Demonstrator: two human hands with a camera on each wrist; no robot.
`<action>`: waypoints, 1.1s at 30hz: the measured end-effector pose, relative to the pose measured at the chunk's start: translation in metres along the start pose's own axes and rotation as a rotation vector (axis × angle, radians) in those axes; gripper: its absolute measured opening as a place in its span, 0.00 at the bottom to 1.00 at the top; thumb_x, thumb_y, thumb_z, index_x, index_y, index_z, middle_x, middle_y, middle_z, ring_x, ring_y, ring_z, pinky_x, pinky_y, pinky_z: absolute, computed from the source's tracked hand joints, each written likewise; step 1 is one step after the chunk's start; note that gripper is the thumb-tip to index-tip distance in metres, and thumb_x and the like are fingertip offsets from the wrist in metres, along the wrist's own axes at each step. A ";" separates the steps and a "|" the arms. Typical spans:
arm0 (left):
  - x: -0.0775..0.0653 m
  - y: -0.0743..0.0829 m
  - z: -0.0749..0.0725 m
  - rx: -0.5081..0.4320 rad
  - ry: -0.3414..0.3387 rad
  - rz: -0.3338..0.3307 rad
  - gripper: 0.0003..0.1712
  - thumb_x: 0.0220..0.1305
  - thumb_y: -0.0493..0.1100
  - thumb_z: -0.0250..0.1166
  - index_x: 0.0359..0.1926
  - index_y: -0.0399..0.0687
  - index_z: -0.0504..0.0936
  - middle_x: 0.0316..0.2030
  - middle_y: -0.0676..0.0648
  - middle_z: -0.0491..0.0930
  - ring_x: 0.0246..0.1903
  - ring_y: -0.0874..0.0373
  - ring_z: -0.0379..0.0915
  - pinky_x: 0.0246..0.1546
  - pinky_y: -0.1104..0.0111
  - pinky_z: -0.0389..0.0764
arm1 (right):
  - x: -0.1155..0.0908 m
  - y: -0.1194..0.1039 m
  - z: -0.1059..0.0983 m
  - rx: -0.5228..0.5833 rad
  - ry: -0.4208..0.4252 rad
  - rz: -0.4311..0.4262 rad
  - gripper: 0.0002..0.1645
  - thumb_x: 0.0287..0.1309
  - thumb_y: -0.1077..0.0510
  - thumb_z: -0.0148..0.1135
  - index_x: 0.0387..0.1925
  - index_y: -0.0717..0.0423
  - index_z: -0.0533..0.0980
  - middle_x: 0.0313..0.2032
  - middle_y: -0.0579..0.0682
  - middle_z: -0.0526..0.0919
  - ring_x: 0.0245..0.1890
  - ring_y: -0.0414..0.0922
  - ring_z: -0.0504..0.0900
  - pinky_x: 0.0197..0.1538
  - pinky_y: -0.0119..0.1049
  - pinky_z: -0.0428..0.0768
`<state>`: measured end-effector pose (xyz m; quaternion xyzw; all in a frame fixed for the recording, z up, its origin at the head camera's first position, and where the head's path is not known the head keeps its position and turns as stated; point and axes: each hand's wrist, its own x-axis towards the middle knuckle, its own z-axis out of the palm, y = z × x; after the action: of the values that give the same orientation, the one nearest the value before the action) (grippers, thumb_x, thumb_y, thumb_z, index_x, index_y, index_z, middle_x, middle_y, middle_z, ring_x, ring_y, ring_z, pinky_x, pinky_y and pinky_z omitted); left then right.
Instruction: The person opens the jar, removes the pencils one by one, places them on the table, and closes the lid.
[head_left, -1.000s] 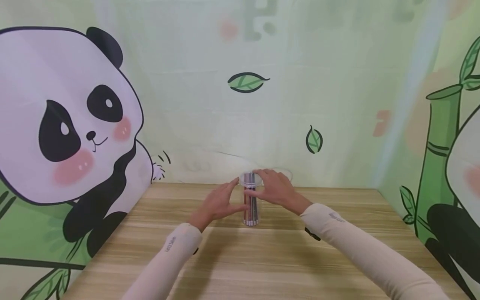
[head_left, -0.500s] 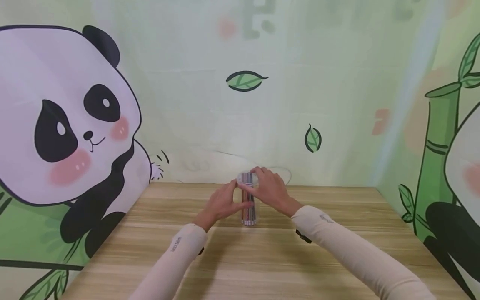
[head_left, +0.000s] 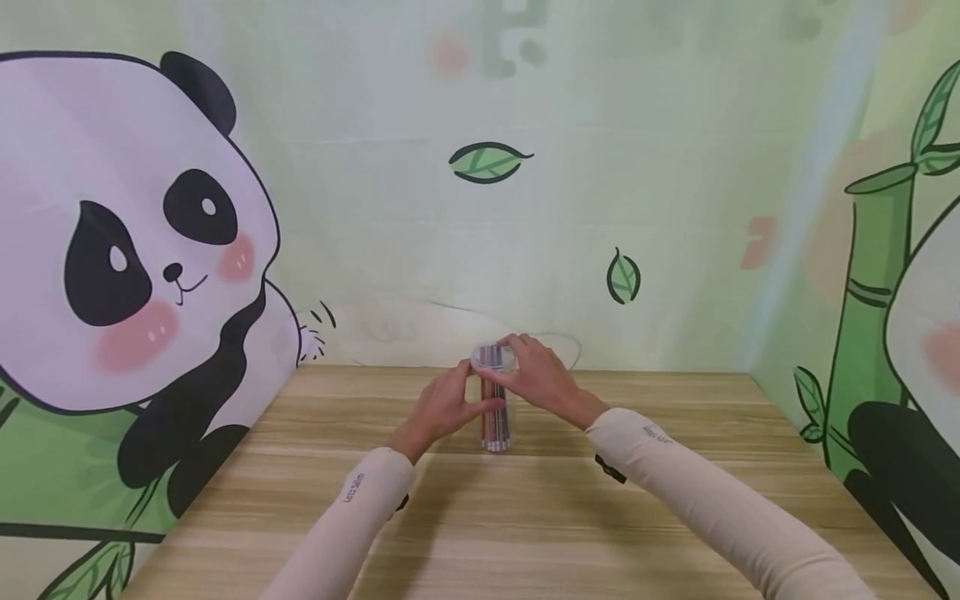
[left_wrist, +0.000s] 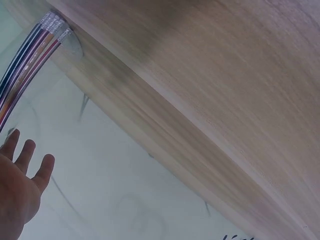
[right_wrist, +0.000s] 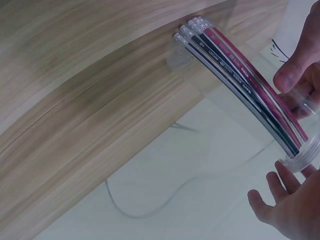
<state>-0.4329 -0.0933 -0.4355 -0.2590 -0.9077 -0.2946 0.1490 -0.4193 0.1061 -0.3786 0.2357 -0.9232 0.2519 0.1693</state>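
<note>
A clear plastic cylinder jar (head_left: pixel 496 433) of pencils (right_wrist: pixel 240 80) stands upright on the wooden table near the wall. Its see-through lid (right_wrist: pixel 302 156) sits on the top. My left hand (head_left: pixel 441 402) holds the jar's left side, thumb across the front and fingers toward the rim. From the right, my right hand (head_left: pixel 542 373) grips the lid, its thumb at the near side and fingertips at the far side. In the right wrist view, the outer fingers of the right hand (right_wrist: pixel 286 202) stick out beside the lid. The pencils' white eraser ends point down.
The wood-grain table (head_left: pixel 480 525) meets a pale green wall cloth (head_left: pixel 375 208) just behind the jar. Printed pandas (head_left: pixel 180 275) and bamboo (head_left: pixel 873 292) cover the side cloths. A thin curved line (right_wrist: pixel 137 216) shows on the backdrop.
My right hand has moved left and closed round the lid. My left hand has come in against the jar, its thumb now farther across the front. The jar still stands in place.
</note>
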 end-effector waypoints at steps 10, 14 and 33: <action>0.001 -0.001 -0.001 -0.028 0.002 0.004 0.46 0.60 0.63 0.75 0.71 0.46 0.69 0.60 0.42 0.82 0.56 0.45 0.82 0.53 0.52 0.83 | 0.005 0.012 -0.002 0.095 -0.041 -0.035 0.40 0.65 0.36 0.69 0.66 0.57 0.74 0.54 0.52 0.82 0.47 0.46 0.80 0.52 0.43 0.83; 0.001 -0.001 -0.001 -0.044 0.004 0.011 0.46 0.61 0.62 0.75 0.71 0.45 0.70 0.60 0.41 0.82 0.56 0.44 0.82 0.54 0.51 0.83 | 0.005 0.016 -0.003 0.112 -0.056 -0.045 0.40 0.66 0.37 0.68 0.68 0.56 0.72 0.56 0.54 0.82 0.48 0.46 0.81 0.54 0.45 0.83; 0.000 -0.004 0.000 -0.035 -0.021 0.048 0.46 0.64 0.61 0.73 0.72 0.44 0.66 0.60 0.41 0.82 0.55 0.48 0.82 0.53 0.52 0.84 | 0.006 0.008 0.010 0.097 0.051 0.002 0.39 0.61 0.39 0.74 0.63 0.60 0.75 0.53 0.57 0.84 0.45 0.48 0.83 0.46 0.42 0.85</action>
<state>-0.4347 -0.0961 -0.4371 -0.2861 -0.8975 -0.3040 0.1421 -0.4305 0.1042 -0.3868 0.2361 -0.9056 0.3024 0.1807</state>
